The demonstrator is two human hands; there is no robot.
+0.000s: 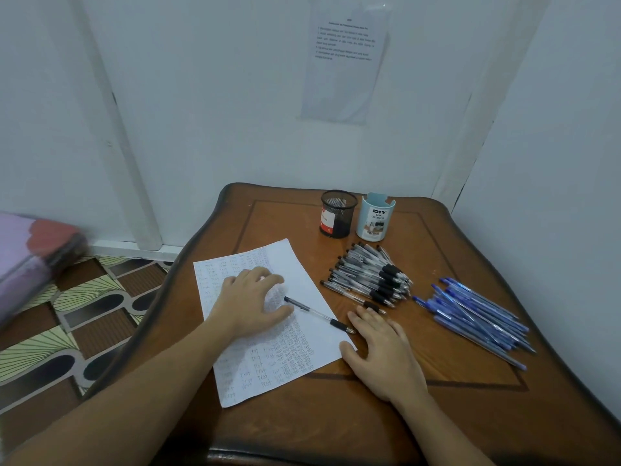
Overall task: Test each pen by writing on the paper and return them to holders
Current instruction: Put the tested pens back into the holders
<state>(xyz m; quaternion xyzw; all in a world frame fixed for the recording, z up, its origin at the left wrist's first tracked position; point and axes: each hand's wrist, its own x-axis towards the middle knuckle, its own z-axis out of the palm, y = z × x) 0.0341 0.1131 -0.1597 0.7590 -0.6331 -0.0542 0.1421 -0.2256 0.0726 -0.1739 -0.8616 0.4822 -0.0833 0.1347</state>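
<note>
Pick-up step pending.
Left hand (250, 304) flat on paper (302, 270); right hand (383, 354), also flat, should grasp pen (317, 313) at 11 o'clock.

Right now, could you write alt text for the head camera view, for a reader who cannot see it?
A person's left hand rests on a written-over paper on a wooden table, the right hand beside it, one pen lying between them. Beyond lie black pens and blue pens, a mesh holder and a pale blue holder.

The left hand (250, 299) and right hand (383, 358) are seen bare; the left forearm (134, 391) and right forearm (447, 432) are uncovered as far as shown.
</note>
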